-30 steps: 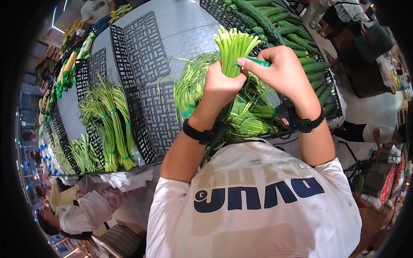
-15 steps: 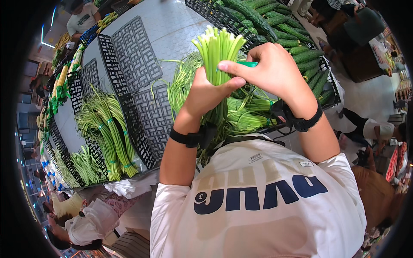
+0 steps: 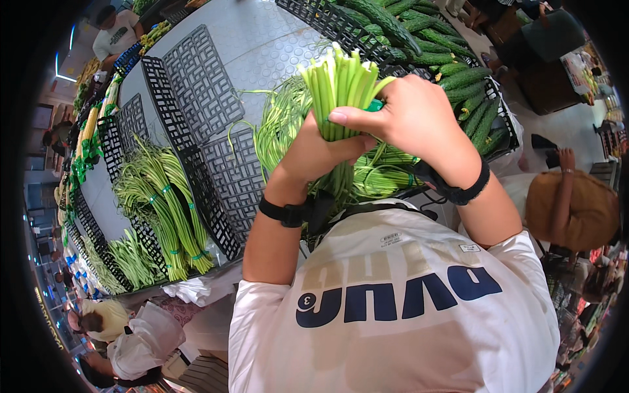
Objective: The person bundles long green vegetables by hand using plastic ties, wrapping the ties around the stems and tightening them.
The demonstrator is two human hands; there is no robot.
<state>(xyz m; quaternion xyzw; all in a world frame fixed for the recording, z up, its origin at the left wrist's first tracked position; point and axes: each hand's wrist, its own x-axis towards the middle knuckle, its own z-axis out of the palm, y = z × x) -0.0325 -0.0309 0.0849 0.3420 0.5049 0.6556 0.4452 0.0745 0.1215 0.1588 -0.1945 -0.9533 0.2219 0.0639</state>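
A bunch of long green stalks [image 3: 341, 85] stands upright in front of me, cut ends up. My left hand [image 3: 314, 154] grips the bunch from the left, fingers wrapped round it. My right hand [image 3: 413, 121] closes on it from the right, thumb across the front, with a bit of green band [image 3: 375, 105] showing at the fingers. The lower part of the bunch is hidden behind my hands. Both wrists wear black bands.
A heap of loose green stalks [image 3: 282, 124] lies on the grey display table [image 3: 255, 46] behind my hands. Tied bundles [image 3: 164, 209] lie at left between black plastic dividers [image 3: 196, 78]. Cucumbers [image 3: 452, 59] fill a black crate at right. Other people stand around the edges.
The bunch and both hands have come closer to the camera and a little higher. My right thumb now lies across the front of the stalks.
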